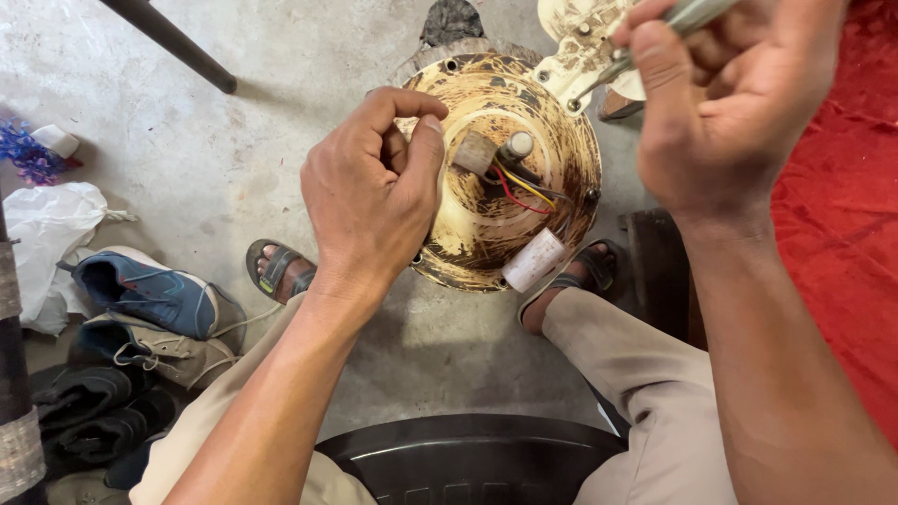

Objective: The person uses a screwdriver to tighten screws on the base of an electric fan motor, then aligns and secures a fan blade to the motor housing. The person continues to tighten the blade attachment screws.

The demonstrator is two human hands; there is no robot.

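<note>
I sat on the black plastic chair [468, 454] with the round, worn, cream-and-brown metal ceiling-fan motor housing [496, 215] resting on the grey concrete floor [281, 122] between my sandalled feet, so both hands could come at it from above.

My left hand [374, 192] lay over the housing's left rim, fingers curled and thumb pressed to the forefinger as if pinching something small; what it pinched, I could not tell. Keeping it there also seemed to steady the housing against turning.

My right hand [725, 103] was closed around the grey metal shaft of a screwdriver-like tool [655, 37], its tip angled down to a screw hole on the cream-painted blade bracket [585, 47] at the housing's far edge. I judged the slant let me see the tip past my knuckles.

In the middle of the housing stood a short brown stub [475, 152], with red, yellow and black wires [524, 190] running towards a white cylindrical capacitor [535, 260] at the near rim.

Blue and grey worn shoes [150, 313] lay well apart near the floor's left edge, and a red cloth [842, 196] covered its right edge.
</note>
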